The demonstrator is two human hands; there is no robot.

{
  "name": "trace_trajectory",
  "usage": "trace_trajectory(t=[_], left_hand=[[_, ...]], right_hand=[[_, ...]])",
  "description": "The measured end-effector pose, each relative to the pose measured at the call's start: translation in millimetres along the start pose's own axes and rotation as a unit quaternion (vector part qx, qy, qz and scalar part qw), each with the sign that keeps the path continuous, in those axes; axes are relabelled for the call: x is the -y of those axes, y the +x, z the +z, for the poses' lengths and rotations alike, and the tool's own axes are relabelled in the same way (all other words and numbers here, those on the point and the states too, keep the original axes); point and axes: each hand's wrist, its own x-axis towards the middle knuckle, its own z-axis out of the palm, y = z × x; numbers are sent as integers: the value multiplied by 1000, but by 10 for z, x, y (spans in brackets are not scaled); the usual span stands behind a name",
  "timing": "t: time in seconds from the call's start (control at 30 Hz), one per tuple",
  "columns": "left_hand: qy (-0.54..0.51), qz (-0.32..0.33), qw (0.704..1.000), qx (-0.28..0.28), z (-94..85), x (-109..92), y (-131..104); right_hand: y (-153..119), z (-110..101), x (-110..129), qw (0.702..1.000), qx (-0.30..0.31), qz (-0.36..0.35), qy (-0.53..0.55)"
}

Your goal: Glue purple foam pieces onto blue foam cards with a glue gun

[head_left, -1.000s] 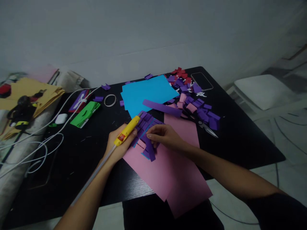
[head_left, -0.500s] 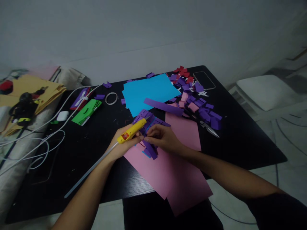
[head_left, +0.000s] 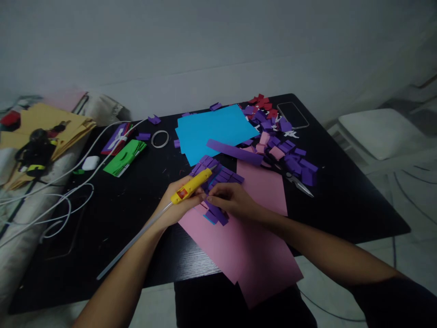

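Gripping the yellow glue gun (head_left: 191, 186) in the left hand (head_left: 178, 213), above the near middle of the worktop (head_left: 136, 193). Holding the right hand (head_left: 237, 199) close by the left thumb, bending its fingers as if pinching; hiding the fingertips' contact, so impossible to tell whether grasping anything. Apparently working on the purple folded pieces (head_left: 223, 175) over the pink sheets (head_left: 266, 255), and probably calling for a light, steady touch between the fingers. Pointing the gun's nozzle far and right, and running its long axis diagonally, in line with the clear glue stick (head_left: 134, 241) trailing near and left. Lying just beyond: the blue sheets (head_left: 215, 132); lying to the right: the scissors (head_left: 298, 184).
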Motion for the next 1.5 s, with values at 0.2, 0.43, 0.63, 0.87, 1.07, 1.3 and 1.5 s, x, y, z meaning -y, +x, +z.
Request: trace_trajectory(t=[0.2, 0.43, 0.63, 0.87, 1.07, 1.3, 1.5], left_hand=[[2, 1, 1000, 20, -7, -54, 0], [-4, 3, 999, 41, -27, -33, 3], [-11, -7, 998, 57, -39, -18, 1], [-28, -2, 998, 57, -40, -17, 1], [-6, 5, 1000, 6, -71, 60, 11], [27, 39, 998, -43, -98, 87, -7], [43, 39, 997, -48, -102, 98, -13]], right_hand=[[-22, -2, 57, 1000, 4, 1, -5], [-10, -5, 76, 1000, 6, 3, -9], [26, -17, 24, 999, 14, 33, 18], [24, -37, 59, 997, 40, 48, 43], [46, -70, 49, 996, 23, 58, 67], [45, -163, 165, 990, 32, 45, 127], [27, -215, 234, 986, 28, 43, 155]])
